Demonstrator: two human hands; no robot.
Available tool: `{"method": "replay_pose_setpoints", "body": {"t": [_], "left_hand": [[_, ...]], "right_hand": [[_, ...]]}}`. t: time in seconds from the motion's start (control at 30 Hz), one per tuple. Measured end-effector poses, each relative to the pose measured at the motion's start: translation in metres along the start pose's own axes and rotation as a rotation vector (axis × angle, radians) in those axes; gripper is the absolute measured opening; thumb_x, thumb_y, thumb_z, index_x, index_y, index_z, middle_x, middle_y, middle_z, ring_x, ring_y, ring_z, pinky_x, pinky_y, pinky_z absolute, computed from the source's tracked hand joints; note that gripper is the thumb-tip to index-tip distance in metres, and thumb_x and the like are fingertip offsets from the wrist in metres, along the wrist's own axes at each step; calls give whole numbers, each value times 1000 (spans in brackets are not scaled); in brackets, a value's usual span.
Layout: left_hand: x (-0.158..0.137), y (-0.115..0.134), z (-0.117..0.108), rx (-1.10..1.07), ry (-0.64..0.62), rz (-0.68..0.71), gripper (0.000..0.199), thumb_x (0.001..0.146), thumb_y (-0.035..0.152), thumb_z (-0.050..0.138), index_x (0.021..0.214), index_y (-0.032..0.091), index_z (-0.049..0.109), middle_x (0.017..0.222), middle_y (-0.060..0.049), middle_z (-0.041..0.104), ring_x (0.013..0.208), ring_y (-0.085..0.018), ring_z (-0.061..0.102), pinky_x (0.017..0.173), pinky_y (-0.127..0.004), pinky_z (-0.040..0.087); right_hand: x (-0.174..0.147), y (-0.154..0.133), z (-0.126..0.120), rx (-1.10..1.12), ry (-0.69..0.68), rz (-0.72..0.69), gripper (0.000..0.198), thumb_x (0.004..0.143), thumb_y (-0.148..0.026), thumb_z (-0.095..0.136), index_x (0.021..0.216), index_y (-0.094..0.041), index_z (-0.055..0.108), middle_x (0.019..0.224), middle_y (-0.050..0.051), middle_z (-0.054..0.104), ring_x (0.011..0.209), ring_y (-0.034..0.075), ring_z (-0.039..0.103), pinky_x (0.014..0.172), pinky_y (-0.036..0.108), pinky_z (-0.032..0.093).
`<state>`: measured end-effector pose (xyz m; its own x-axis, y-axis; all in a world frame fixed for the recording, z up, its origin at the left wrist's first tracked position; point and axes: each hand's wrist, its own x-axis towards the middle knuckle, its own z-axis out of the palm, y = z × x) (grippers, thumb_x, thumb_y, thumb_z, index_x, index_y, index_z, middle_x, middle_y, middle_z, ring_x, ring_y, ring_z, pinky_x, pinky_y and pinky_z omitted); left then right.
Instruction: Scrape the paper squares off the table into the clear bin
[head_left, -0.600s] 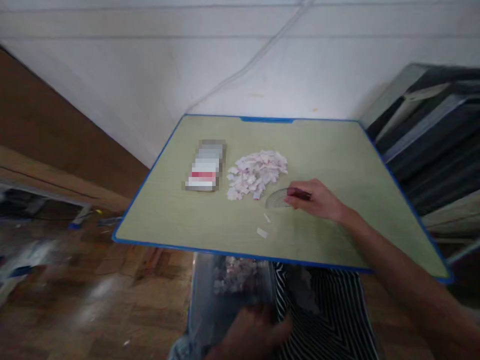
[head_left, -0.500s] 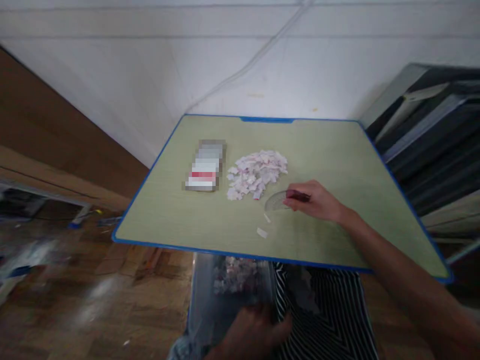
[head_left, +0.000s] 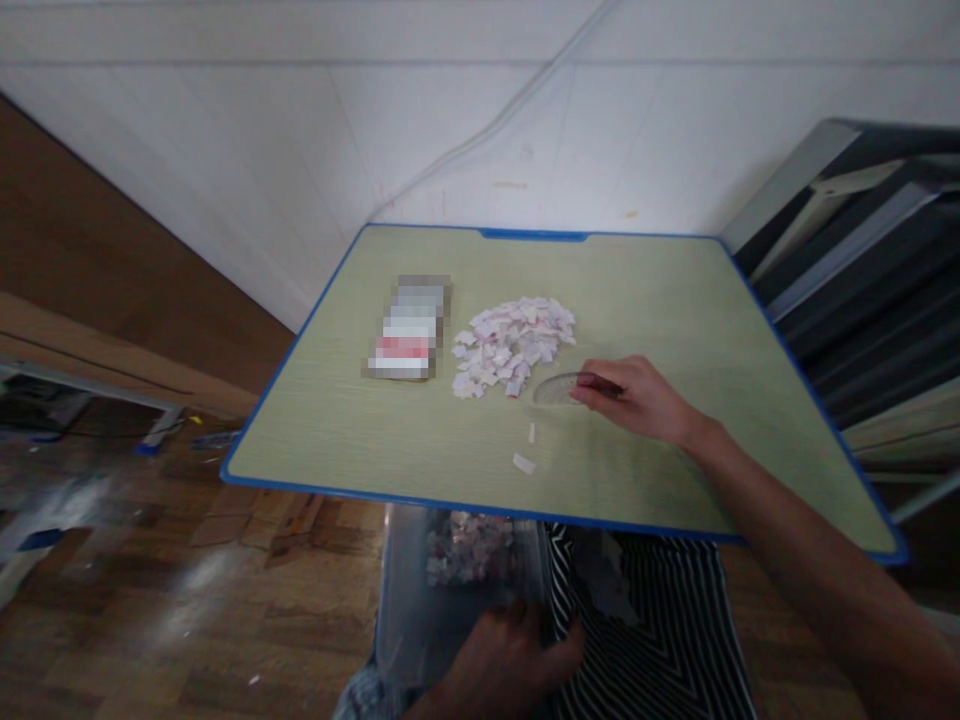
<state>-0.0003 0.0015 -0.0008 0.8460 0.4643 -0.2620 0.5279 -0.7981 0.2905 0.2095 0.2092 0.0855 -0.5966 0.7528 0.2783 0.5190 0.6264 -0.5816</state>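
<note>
In my right hand (head_left: 641, 398) is a see-through half-round tool (head_left: 556, 388) with a dark red grip, pinched between thumb and fingers. Its clear part points left, just right of a heap of small torn white and pinkish paper scraps (head_left: 514, 342). Two loose paper strips (head_left: 524, 464) lie nearer the front edge. Below the tabletop, my left hand (head_left: 506, 650) is curled at the near right rim of a clear plastic box (head_left: 409, 610). More scraps (head_left: 471, 550) sit in that box; the tabletop hides its far end.
A pale green table (head_left: 660, 300) with a blue edge stands against the white wall. On its left part lies a blurred-out flat rectangular item (head_left: 409, 330). Dark stacked panels (head_left: 885, 270) lean at the right. Striped fabric (head_left: 675, 620) covers the lap beside the box.
The half-round tool has lifted and tilted slightly, its clear part now seen narrower. One small strip below it has turned more upright. My left hand, smeared before, stays about where it was.
</note>
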Motion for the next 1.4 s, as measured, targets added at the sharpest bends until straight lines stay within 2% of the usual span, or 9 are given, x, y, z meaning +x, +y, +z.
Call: {"method": "replay_pose_setpoints", "body": {"t": [0.23, 0.5, 0.7, 1.03, 1.2, 1.4], "left_hand": [[-1, 0, 0, -3, 4, -2, 49, 92, 19, 58, 133, 20, 31, 88, -7, 65, 70, -23, 66, 49, -27, 54], [-1, -1, 1, 20, 1, -4, 48, 92, 21, 59, 132, 21, 33, 88, -6, 64, 70, -21, 65, 50, -26, 53], [0, -1, 1, 20, 16, 4, 47, 92, 21, 59, 132, 20, 34, 87, -6, 64, 69, -20, 65, 50, -24, 52], [-2, 0, 2, 4, 28, -5, 48, 92, 18, 57, 133, 20, 32, 89, -7, 64, 70, -22, 64, 50, -26, 52], [-1, 0, -2, -23, -37, 5, 49, 94, 20, 55, 135, 21, 30, 92, -9, 65, 74, -23, 65, 53, -29, 55], [0, 0, -6, -26, -70, -3, 49, 94, 17, 55, 135, 20, 29, 94, -9, 65, 76, -23, 66, 55, -30, 56]], "right_hand": [[1, -4, 1, 99, -53, -57, 24, 86, -26, 53, 64, -18, 47, 49, -7, 40, 42, 4, 35, 41, 17, 25], [-1, 0, 3, 47, -79, -51, 25, 87, -26, 51, 64, -18, 46, 49, -7, 39, 42, 5, 35, 43, 19, 26], [-1, 0, 3, -139, 21, -5, 22, 86, -25, 50, 66, -17, 50, 52, -4, 45, 43, 7, 38, 46, 21, 25], [-2, -3, -1, -77, -49, 3, 26, 86, -29, 50, 63, -19, 46, 47, -6, 40, 41, 6, 34, 45, 21, 24], [0, -4, 7, -79, 17, 47, 21, 84, -27, 51, 65, -18, 48, 50, -5, 44, 43, 7, 36, 47, 21, 25], [3, -4, 22, 24, -31, 6, 23, 88, -29, 49, 68, -18, 47, 52, -5, 44, 45, 7, 37, 48, 21, 26]]}}
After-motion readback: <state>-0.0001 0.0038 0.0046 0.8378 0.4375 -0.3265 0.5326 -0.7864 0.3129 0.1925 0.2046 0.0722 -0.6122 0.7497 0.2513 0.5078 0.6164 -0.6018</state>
